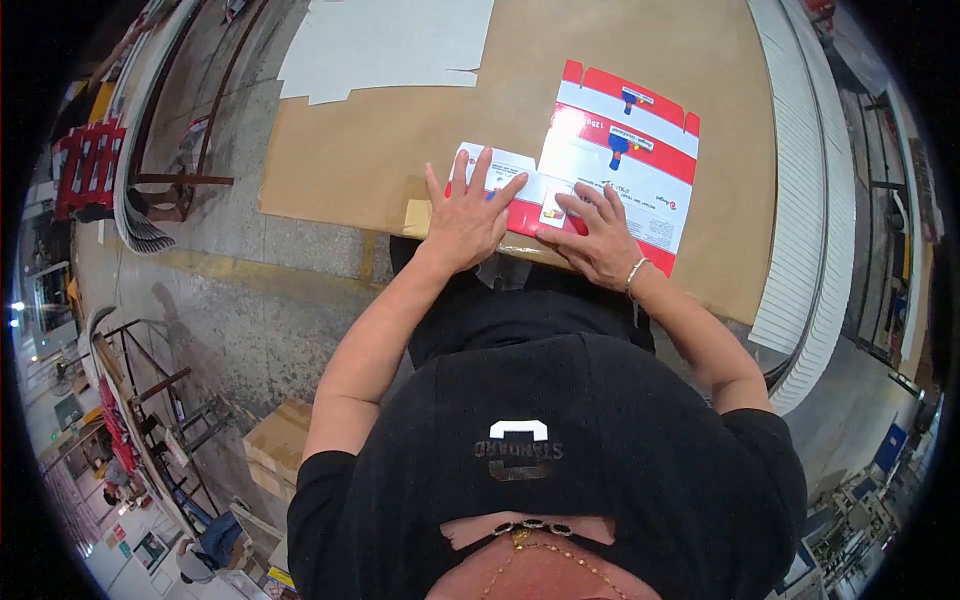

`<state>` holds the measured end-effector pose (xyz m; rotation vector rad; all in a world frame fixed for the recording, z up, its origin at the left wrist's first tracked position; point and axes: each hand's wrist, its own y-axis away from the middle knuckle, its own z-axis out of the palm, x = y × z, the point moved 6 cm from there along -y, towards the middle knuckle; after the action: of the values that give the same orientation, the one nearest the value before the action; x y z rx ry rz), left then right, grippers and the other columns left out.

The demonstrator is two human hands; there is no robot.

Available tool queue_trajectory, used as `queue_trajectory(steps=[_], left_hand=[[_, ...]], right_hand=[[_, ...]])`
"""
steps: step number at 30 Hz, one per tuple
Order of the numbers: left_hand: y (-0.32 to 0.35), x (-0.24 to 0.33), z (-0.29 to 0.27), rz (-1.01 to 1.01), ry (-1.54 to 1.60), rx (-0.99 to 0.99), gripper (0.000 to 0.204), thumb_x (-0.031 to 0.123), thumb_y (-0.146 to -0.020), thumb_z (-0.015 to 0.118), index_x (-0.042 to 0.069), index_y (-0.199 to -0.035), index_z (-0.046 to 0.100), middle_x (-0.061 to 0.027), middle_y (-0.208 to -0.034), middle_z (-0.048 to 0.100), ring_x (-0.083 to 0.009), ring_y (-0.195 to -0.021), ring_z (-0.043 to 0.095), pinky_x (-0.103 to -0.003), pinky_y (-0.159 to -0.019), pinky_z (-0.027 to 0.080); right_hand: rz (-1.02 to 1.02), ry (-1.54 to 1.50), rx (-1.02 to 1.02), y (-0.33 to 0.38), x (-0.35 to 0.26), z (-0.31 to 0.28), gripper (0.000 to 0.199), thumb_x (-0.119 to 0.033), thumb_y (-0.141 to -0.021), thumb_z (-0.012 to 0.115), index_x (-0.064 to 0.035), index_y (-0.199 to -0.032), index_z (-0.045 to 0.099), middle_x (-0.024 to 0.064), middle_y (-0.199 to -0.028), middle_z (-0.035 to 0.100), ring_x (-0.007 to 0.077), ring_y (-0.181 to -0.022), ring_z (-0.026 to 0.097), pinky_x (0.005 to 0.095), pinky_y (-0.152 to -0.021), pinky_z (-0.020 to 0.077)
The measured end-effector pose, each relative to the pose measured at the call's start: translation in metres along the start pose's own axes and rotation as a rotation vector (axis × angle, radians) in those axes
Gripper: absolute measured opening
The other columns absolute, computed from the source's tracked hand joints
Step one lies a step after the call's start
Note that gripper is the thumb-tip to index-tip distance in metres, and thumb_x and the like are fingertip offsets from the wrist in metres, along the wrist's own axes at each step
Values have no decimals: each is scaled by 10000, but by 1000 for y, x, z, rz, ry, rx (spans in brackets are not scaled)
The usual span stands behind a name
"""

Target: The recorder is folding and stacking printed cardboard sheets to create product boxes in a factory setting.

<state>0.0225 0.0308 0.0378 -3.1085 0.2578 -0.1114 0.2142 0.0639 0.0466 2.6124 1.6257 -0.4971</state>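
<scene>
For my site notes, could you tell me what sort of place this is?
Probably a packaging or box-making workshop. Both hands press a flat red and white printed carton blank on a brown work table, long stacks of white sheets run alongside, and the floor is bare concrete.

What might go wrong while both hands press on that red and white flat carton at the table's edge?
The carton lies at the near edge of the brown table, so it might slide off. The left hand and right hand press flat on its near flap, so the fold could crease crooked, or a card edge might nick a finger.
</scene>
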Motion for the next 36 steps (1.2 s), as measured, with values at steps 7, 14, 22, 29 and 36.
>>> queue_trajectory(steps=[7,14,22,29,36], left_hand=[[-14,11,-13,-33,-26,83,547,438,-920,556,368,-1450,440,-225,-1477,318,-490,-1337,295,-783,-1032,126],[-79,-2,-14,-201,-150,37,579,450,-898,587,347,-1449,441,-145,-1228,449,-353,-1158,454,-804,-983,186],[5,-170,11,-668,30,304,689,538,-936,500,304,-1543,275,-166,-1615,152,-441,-1474,117,-770,-1064,37],[9,-154,3,-561,16,-1,739,584,-925,485,275,-1555,251,-105,-1641,104,-434,-1488,39,-789,-1041,3],[0,-133,1,6,85,-106,771,573,-876,533,266,-1542,296,-38,-1637,165,-344,-1506,88,-705,-1115,-17]], right_hand=[[116,-38,-2,-5,2,-1,527,-327,-878,651,-303,-1387,516,158,-1510,346,402,-1437,230,616,-1156,122],[112,-103,37,-5,3,-10,486,-336,-874,659,-293,-1347,556,144,-1496,380,394,-1425,252,608,-1156,130],[455,136,212,49,101,-60,434,-100,-842,612,-204,-1261,654,134,-1371,558,337,-1354,417,510,-1120,292],[953,-167,510,104,269,-75,649,-54,-805,733,-98,-1409,499,202,-1334,536,283,-1183,563,412,-1015,452],[745,-1147,833,86,363,-48,539,-8,-882,671,-11,-1387,481,182,-1351,548,239,-1174,585,362,-994,488]])
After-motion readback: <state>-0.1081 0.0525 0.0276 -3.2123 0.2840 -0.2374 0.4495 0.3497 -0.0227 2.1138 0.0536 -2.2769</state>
